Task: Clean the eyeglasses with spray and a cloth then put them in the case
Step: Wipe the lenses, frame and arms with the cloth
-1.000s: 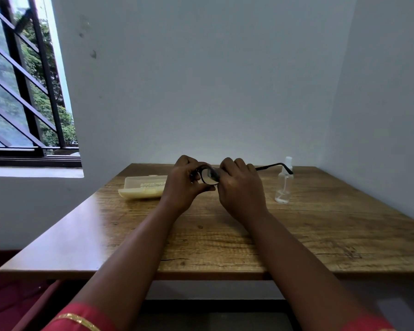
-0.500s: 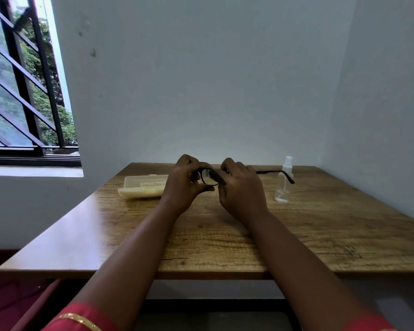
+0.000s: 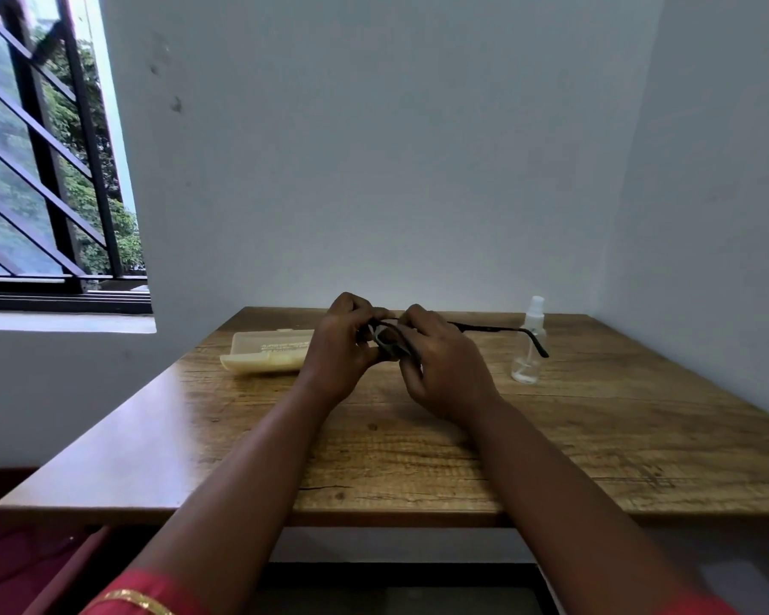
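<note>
Head view: your left hand [image 3: 340,344] and right hand [image 3: 445,370] both pinch the glasses [image 3: 389,339] above mid-desk [image 3: 596,437], long axis left-right. The case [image 3: 263,352] lies left, nearer your left hand.

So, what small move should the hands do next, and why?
Probably go on rubbing the lens a little more. Both the left hand and the right hand hold the eyeglasses above the table, a greyish cloth seems pinched between them, and the case lies beside the left hand.
</note>
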